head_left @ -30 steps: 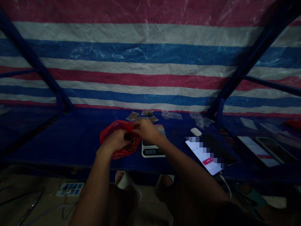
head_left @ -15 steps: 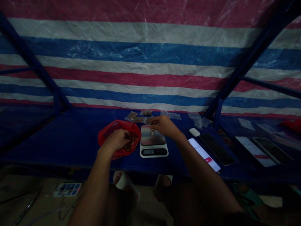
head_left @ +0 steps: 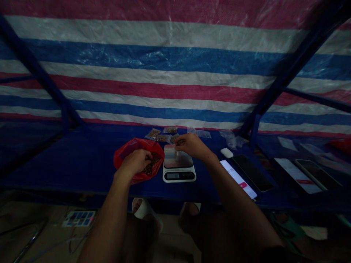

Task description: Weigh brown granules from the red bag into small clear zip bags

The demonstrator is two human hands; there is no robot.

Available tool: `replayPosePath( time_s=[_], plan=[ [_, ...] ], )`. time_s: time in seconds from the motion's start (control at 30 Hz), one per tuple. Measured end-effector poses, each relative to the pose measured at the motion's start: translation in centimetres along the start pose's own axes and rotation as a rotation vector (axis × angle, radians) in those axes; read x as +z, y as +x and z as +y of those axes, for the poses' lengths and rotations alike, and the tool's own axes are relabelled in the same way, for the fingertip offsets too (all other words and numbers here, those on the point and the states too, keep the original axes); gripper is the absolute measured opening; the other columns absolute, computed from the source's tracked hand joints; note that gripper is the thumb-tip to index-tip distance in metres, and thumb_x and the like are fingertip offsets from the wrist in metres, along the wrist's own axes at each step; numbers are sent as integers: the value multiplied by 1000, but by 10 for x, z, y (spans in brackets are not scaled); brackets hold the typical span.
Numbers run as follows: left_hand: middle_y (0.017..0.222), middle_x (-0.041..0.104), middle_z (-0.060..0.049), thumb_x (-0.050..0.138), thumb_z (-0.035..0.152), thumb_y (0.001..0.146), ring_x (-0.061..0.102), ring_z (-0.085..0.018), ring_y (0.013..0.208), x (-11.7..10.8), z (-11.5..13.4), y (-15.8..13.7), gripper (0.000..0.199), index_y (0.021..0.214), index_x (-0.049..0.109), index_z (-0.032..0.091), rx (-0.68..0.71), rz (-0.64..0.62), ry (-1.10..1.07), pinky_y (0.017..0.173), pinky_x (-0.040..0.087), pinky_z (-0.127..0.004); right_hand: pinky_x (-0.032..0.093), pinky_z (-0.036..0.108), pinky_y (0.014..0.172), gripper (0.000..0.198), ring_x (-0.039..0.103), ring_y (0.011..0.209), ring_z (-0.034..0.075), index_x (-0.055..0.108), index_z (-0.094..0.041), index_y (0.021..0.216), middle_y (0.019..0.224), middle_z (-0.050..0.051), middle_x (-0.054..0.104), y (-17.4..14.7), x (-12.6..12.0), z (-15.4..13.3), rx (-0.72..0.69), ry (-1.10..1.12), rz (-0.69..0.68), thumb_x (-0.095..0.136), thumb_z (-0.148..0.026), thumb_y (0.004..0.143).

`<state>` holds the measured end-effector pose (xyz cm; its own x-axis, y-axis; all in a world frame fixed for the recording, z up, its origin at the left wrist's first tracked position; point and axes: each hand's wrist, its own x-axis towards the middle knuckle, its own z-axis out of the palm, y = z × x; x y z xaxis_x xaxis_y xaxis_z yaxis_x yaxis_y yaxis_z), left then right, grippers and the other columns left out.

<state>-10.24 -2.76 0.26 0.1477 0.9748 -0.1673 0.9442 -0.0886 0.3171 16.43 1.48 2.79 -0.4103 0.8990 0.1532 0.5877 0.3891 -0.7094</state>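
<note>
My left hand (head_left: 138, 160) reaches into an open red plastic bag (head_left: 120, 155). Its fingers are curled together at the small brown pieces (head_left: 150, 168) inside, and what they hold is hidden. Over the metal plate of a white digital scale (head_left: 179, 178), my right hand (head_left: 190, 144) is pinched closed. I cannot make out what is between its fingertips. A small pale, shiny spot or object shows just under those fingers; its kind is unclear. Just beyond the scale lie several small clear bags of brown pieces (head_left: 162, 138).
Clear plastic bags (head_left: 230, 138) lie at the back right. Right of the scale are a white rounded object (head_left: 226, 153), a lit phone (head_left: 237, 179) and a dark phone (head_left: 253, 173), with two more phones farther right. Blue metal posts (head_left: 276, 86) and a striped sheet (head_left: 164, 84) stand behind.
Both hands stay nearly where they were, with small finger shifts. The whole view has shifted slightly.
</note>
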Motion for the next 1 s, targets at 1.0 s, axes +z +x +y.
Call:
replayPosePath(
  time_s=[1.0],
  plan=[
    [105, 79, -3, 64, 23, 89, 72, -20, 96, -27, 42, -4, 17, 99, 78, 21, 300, 200, -207, 88, 53, -30, 40, 23, 54, 19, 64, 57, 15, 76, -18, 63, 62, 4, 72, -26, -5, 7, 125, -284, -249, 63, -18, 77]
  ],
)
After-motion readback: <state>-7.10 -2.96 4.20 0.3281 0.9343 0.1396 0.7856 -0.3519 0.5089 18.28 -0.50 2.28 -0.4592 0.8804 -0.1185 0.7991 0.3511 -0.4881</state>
